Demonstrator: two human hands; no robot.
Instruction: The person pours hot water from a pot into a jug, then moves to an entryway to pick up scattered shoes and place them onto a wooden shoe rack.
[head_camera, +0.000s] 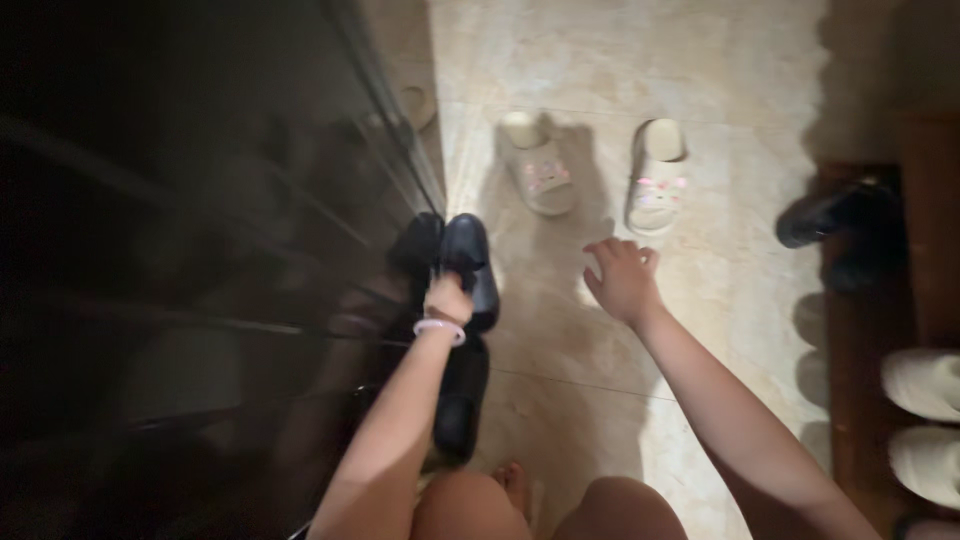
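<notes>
Against the dark glass panel (200, 250) at left, the left hand (448, 298) is closed on a black shoe (468, 262), long axis running away from the person, toe outward; a second black shoe (460, 400) lies nearer. Right hand (622, 280) hovers open-fingered, holding nothing, over bare tile floor (720, 280), short of two beige slippers (600, 170).

I seem to be in a home entryway — beige slippers (600, 170) on pale floor tiles (720, 60) beyond my right hand (622, 280), a dark glossy door (180, 250) beside my left hand (448, 298).
</notes>
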